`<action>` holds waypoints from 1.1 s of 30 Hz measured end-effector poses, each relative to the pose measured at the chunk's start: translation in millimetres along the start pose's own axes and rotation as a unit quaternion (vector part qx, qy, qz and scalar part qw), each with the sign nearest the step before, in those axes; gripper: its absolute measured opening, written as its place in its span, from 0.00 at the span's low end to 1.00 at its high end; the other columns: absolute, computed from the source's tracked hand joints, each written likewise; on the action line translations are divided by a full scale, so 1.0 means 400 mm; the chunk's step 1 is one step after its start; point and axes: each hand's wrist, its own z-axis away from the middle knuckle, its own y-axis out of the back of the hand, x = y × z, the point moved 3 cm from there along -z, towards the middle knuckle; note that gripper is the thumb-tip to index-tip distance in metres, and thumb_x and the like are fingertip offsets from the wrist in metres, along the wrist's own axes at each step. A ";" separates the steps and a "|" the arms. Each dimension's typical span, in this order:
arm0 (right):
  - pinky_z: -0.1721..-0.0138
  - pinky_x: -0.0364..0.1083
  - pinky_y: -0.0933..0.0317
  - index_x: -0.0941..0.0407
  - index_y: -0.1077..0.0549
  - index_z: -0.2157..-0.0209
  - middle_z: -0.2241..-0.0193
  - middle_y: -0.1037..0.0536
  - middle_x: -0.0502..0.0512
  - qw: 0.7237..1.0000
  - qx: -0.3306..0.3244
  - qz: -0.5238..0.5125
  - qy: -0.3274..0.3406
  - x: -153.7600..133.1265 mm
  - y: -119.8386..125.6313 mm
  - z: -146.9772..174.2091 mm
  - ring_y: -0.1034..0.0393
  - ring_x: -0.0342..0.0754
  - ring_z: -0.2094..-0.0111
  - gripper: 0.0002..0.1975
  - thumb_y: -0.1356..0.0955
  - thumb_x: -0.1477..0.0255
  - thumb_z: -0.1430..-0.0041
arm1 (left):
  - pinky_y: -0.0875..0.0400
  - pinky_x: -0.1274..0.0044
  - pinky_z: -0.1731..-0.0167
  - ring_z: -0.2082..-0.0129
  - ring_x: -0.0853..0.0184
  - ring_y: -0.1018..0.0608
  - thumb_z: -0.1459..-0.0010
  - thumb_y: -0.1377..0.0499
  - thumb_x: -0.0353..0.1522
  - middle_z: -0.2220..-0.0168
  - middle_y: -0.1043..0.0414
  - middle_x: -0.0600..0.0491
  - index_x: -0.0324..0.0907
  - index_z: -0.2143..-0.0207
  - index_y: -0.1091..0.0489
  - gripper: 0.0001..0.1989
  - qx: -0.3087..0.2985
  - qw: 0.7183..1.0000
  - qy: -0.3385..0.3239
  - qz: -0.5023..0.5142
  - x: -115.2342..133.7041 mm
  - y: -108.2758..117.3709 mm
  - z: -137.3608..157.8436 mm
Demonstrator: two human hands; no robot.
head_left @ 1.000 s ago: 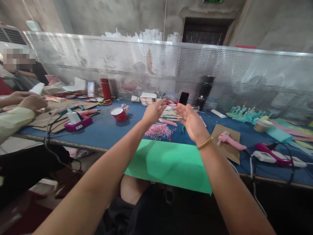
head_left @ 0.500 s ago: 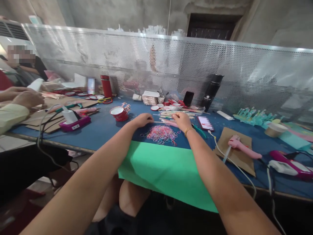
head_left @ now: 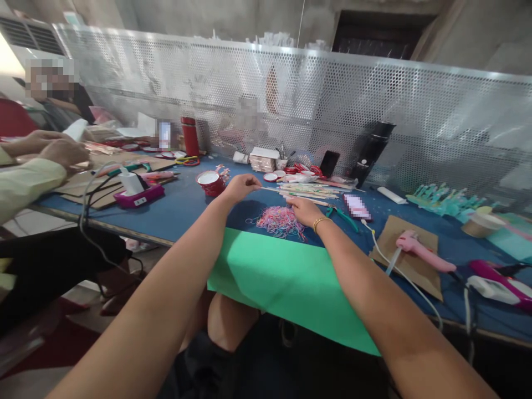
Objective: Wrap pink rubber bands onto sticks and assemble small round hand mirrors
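Observation:
My left hand [head_left: 241, 187] is closed in a pinch on one end of a thin pale stick [head_left: 269, 189], which points right toward my other hand. My right hand [head_left: 306, 211], with a gold-coloured bracelet at the wrist, has its fingers drawn together close to the stick's far end; what they hold, if anything, is too small to tell. Just below both hands lies a tangled heap of thin pink, purple and blue loops [head_left: 279, 221]. Behind the right hand, several similar sticks [head_left: 311, 192] lie in a loose bundle.
A green sheet [head_left: 282, 282] hangs over the table's front edge. Teal-handled pliers [head_left: 346, 218], a phone [head_left: 356, 206] on a cable and a pink glue gun [head_left: 424, 252] are at right. A red tin [head_left: 211, 184] stands left, beyond it a co-worker's hands [head_left: 58, 152].
My right hand has come down from beside the stick bundle toward the loop heap. My left hand still pinches the stick, now tilted slightly. The whole view has shifted a little.

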 end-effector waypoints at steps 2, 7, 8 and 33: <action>0.44 0.47 0.38 0.54 0.24 0.50 0.54 0.20 0.54 0.998 -0.002 -0.055 -0.001 -0.003 -0.001 -0.001 0.27 0.47 0.49 0.19 0.39 0.78 0.39 | 0.36 0.77 0.69 0.75 0.72 0.31 0.54 0.35 0.35 0.74 0.27 0.54 0.37 0.70 0.25 0.10 0.011 0.999 0.004 0.031 0.011 0.004 0.003; 0.55 0.45 0.32 0.56 0.24 0.51 0.59 0.18 0.54 0.981 0.100 -0.167 -0.015 0.011 0.025 -0.003 0.23 0.44 0.61 0.19 0.41 0.77 0.38 | 0.35 0.77 0.68 0.73 0.72 0.30 0.55 0.35 0.36 0.74 0.27 0.54 0.37 0.70 0.27 0.11 0.027 0.996 0.009 0.089 0.034 0.009 0.010; 0.55 0.45 0.32 0.55 0.23 0.53 0.58 0.18 0.54 0.980 0.125 -0.151 -0.015 0.013 0.032 -0.002 0.23 0.45 0.61 0.18 0.40 0.76 0.38 | 0.35 0.77 0.67 0.73 0.72 0.30 0.55 0.35 0.36 0.73 0.26 0.54 0.37 0.70 0.27 0.11 0.024 0.995 0.009 0.094 0.039 0.008 0.012; 0.67 0.44 0.41 0.54 0.30 0.79 0.79 0.26 0.51 0.951 0.212 -0.221 -0.042 0.019 0.036 0.009 0.32 0.46 0.74 0.24 0.41 0.53 0.39 | 0.41 0.79 0.75 0.77 0.74 0.34 0.54 0.36 0.38 0.76 0.29 0.54 0.39 0.72 0.27 0.11 -0.031 0.990 0.055 0.123 0.074 -0.043 0.032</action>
